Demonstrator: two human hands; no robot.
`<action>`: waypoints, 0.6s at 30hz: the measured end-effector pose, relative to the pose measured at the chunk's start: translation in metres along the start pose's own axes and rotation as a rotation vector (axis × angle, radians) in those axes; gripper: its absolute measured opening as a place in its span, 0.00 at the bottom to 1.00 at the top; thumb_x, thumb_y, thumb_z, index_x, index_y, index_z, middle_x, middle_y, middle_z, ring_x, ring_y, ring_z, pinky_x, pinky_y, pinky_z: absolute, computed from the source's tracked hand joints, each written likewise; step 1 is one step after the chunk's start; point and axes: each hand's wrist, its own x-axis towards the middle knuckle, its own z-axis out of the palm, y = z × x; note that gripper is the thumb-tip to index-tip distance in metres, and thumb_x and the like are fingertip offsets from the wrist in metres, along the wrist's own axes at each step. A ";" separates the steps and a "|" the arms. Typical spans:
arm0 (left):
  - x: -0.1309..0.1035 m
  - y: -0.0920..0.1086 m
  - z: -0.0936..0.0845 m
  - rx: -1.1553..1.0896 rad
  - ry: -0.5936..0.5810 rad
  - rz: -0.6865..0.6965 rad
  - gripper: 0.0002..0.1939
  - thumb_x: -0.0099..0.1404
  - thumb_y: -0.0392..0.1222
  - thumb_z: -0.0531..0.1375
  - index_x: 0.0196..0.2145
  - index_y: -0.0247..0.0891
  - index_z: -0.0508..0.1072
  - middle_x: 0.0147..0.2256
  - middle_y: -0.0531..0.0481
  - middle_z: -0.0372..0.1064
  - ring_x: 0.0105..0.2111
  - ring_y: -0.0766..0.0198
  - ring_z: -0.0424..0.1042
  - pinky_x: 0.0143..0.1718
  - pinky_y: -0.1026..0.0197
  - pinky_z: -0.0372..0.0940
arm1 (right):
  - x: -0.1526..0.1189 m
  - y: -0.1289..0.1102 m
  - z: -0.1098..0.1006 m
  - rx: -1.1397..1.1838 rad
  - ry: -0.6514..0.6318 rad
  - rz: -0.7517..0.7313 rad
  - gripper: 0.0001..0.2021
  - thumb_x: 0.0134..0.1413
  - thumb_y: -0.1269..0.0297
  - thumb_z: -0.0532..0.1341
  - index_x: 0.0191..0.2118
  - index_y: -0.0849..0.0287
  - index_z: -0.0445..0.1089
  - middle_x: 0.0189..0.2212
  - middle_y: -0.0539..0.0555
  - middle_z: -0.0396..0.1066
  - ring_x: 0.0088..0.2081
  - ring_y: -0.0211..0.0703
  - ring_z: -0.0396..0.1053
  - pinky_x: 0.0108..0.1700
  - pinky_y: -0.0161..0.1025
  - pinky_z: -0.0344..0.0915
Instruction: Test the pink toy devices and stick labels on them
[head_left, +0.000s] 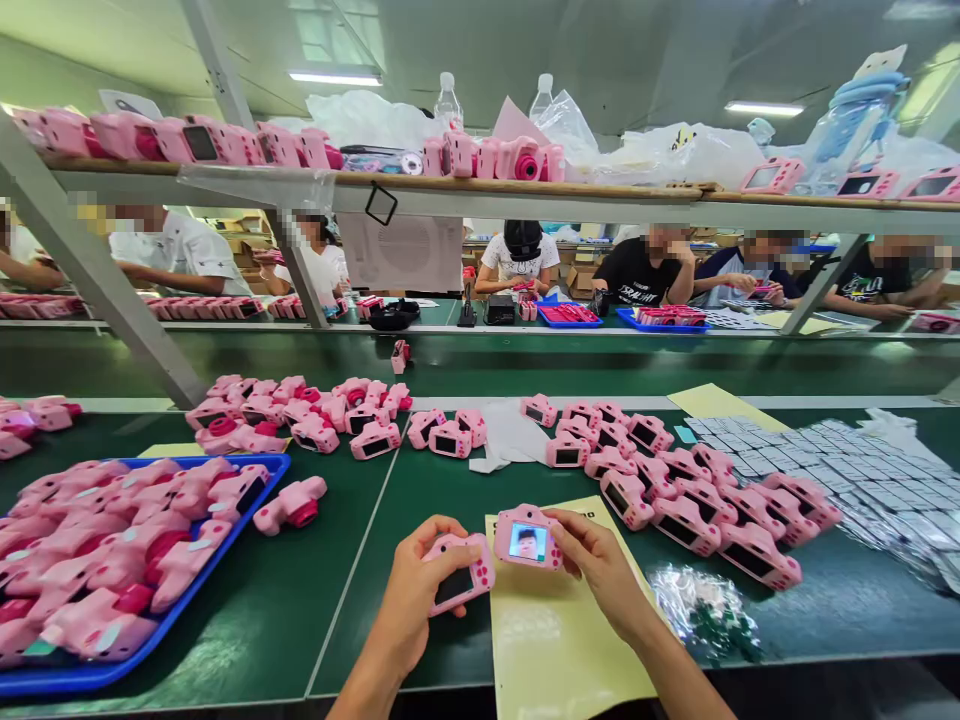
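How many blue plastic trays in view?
3. One blue plastic tray of pink toy cameras sits near left on the green bench; two more lie on the far bench by the co-workers. Others may be hidden behind the shelf frame.

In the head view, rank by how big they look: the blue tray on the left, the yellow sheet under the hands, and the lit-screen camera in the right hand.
1. Blue tray, heaped with pink cameras.
2. Yellow sheet, though it lies nearest the lens, so its lead over anything farther is unsure.
3. Lit-screen camera, held in the right hand.
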 end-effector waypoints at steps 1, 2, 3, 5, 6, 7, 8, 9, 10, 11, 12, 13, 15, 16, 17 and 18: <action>-0.001 -0.001 0.001 0.014 -0.011 -0.001 0.17 0.48 0.46 0.68 0.32 0.38 0.68 0.25 0.54 0.68 0.23 0.64 0.67 0.13 0.68 0.62 | -0.001 0.000 0.000 -0.005 -0.010 -0.006 0.26 0.54 0.44 0.63 0.49 0.60 0.73 0.30 0.52 0.67 0.26 0.34 0.54 0.27 0.34 0.49; -0.002 -0.001 0.001 0.025 -0.021 -0.003 0.17 0.48 0.46 0.68 0.32 0.38 0.68 0.25 0.54 0.68 0.23 0.64 0.67 0.13 0.68 0.62 | -0.002 -0.001 0.000 -0.010 -0.017 -0.010 0.25 0.55 0.45 0.63 0.50 0.60 0.73 0.30 0.52 0.67 0.26 0.34 0.54 0.27 0.34 0.49; -0.002 -0.002 0.002 0.033 -0.028 -0.004 0.16 0.48 0.46 0.68 0.32 0.38 0.68 0.25 0.53 0.69 0.22 0.64 0.67 0.13 0.68 0.62 | -0.002 -0.001 0.000 -0.014 -0.016 -0.012 0.25 0.56 0.45 0.62 0.50 0.60 0.74 0.30 0.52 0.68 0.26 0.34 0.54 0.27 0.34 0.49; -0.002 -0.002 0.002 0.049 -0.037 -0.011 0.16 0.48 0.46 0.67 0.32 0.38 0.68 0.24 0.53 0.69 0.21 0.64 0.67 0.12 0.68 0.61 | -0.003 -0.003 0.000 -0.016 -0.016 -0.013 0.24 0.56 0.45 0.62 0.50 0.59 0.74 0.30 0.52 0.68 0.26 0.34 0.54 0.27 0.33 0.49; -0.002 -0.003 0.003 0.056 -0.040 -0.016 0.16 0.47 0.46 0.67 0.32 0.38 0.68 0.24 0.53 0.69 0.20 0.64 0.67 0.12 0.68 0.61 | -0.004 -0.004 0.000 -0.016 -0.018 -0.014 0.24 0.56 0.45 0.62 0.50 0.59 0.74 0.31 0.53 0.68 0.26 0.35 0.54 0.27 0.33 0.49; -0.002 -0.003 0.003 0.061 -0.043 -0.022 0.16 0.47 0.45 0.67 0.31 0.38 0.68 0.23 0.54 0.69 0.20 0.64 0.67 0.12 0.68 0.61 | -0.004 -0.005 0.000 -0.017 -0.017 -0.013 0.25 0.55 0.45 0.63 0.49 0.59 0.74 0.31 0.53 0.68 0.26 0.35 0.54 0.27 0.33 0.49; -0.003 -0.003 0.003 0.067 -0.045 -0.027 0.16 0.47 0.45 0.67 0.31 0.37 0.68 0.23 0.54 0.69 0.19 0.64 0.67 0.12 0.68 0.61 | -0.005 -0.007 0.000 -0.019 -0.019 -0.009 0.25 0.55 0.45 0.63 0.49 0.59 0.74 0.31 0.53 0.68 0.27 0.35 0.54 0.27 0.33 0.50; -0.003 -0.003 0.003 0.073 -0.046 -0.033 0.16 0.47 0.45 0.67 0.31 0.37 0.68 0.23 0.54 0.69 0.19 0.64 0.67 0.12 0.68 0.60 | -0.005 -0.007 0.000 -0.022 -0.018 -0.004 0.25 0.55 0.45 0.63 0.49 0.59 0.75 0.32 0.53 0.68 0.27 0.35 0.54 0.27 0.33 0.50; -0.004 -0.003 0.004 0.078 -0.046 -0.039 0.16 0.47 0.45 0.67 0.31 0.37 0.68 0.23 0.54 0.69 0.19 0.64 0.67 0.12 0.68 0.60 | -0.006 -0.008 0.000 -0.025 -0.015 0.001 0.25 0.54 0.44 0.63 0.49 0.59 0.75 0.32 0.53 0.68 0.27 0.35 0.55 0.27 0.33 0.50; -0.004 -0.002 0.004 0.084 -0.044 -0.044 0.16 0.47 0.46 0.67 0.31 0.37 0.68 0.23 0.54 0.69 0.19 0.64 0.67 0.12 0.69 0.60 | -0.007 -0.009 0.000 -0.029 -0.011 0.005 0.25 0.54 0.44 0.63 0.48 0.59 0.75 0.32 0.53 0.68 0.27 0.35 0.55 0.27 0.33 0.50; -0.005 -0.002 0.004 0.088 -0.043 -0.050 0.17 0.46 0.46 0.67 0.31 0.37 0.68 0.23 0.54 0.69 0.19 0.64 0.68 0.12 0.69 0.59 | -0.007 -0.009 0.000 -0.034 -0.009 0.006 0.25 0.54 0.44 0.63 0.48 0.59 0.75 0.31 0.53 0.68 0.27 0.35 0.55 0.27 0.33 0.50; -0.005 -0.002 0.005 0.092 -0.042 -0.055 0.17 0.46 0.46 0.68 0.31 0.37 0.69 0.23 0.53 0.69 0.19 0.64 0.68 0.12 0.69 0.59 | -0.007 -0.010 0.000 -0.038 -0.009 0.004 0.25 0.54 0.43 0.63 0.48 0.58 0.75 0.31 0.52 0.68 0.26 0.35 0.54 0.27 0.33 0.50; -0.005 -0.002 0.005 0.098 -0.044 -0.063 0.17 0.45 0.46 0.68 0.31 0.37 0.68 0.22 0.54 0.69 0.19 0.63 0.68 0.12 0.69 0.59 | -0.008 -0.010 -0.001 -0.049 -0.010 -0.001 0.25 0.54 0.43 0.63 0.47 0.58 0.75 0.30 0.52 0.68 0.26 0.35 0.54 0.26 0.34 0.50; -0.005 -0.002 0.005 0.099 -0.046 -0.064 0.17 0.45 0.46 0.68 0.31 0.37 0.68 0.22 0.54 0.69 0.19 0.63 0.67 0.12 0.69 0.59 | -0.008 -0.011 -0.001 -0.053 -0.011 -0.001 0.25 0.54 0.43 0.63 0.47 0.59 0.75 0.30 0.52 0.68 0.26 0.35 0.54 0.26 0.34 0.50; -0.004 -0.002 0.005 0.102 -0.048 -0.065 0.17 0.45 0.46 0.67 0.31 0.37 0.68 0.22 0.54 0.68 0.19 0.63 0.67 0.11 0.69 0.59 | -0.009 -0.012 -0.001 -0.055 -0.010 0.000 0.25 0.53 0.43 0.63 0.47 0.59 0.75 0.30 0.52 0.68 0.26 0.35 0.55 0.27 0.34 0.51; -0.004 -0.003 0.005 0.107 -0.050 -0.065 0.17 0.45 0.46 0.67 0.31 0.37 0.68 0.22 0.54 0.68 0.19 0.63 0.67 0.11 0.69 0.59 | -0.009 -0.013 0.000 -0.059 -0.008 0.000 0.25 0.53 0.43 0.63 0.47 0.59 0.75 0.29 0.52 0.68 0.26 0.35 0.55 0.27 0.33 0.51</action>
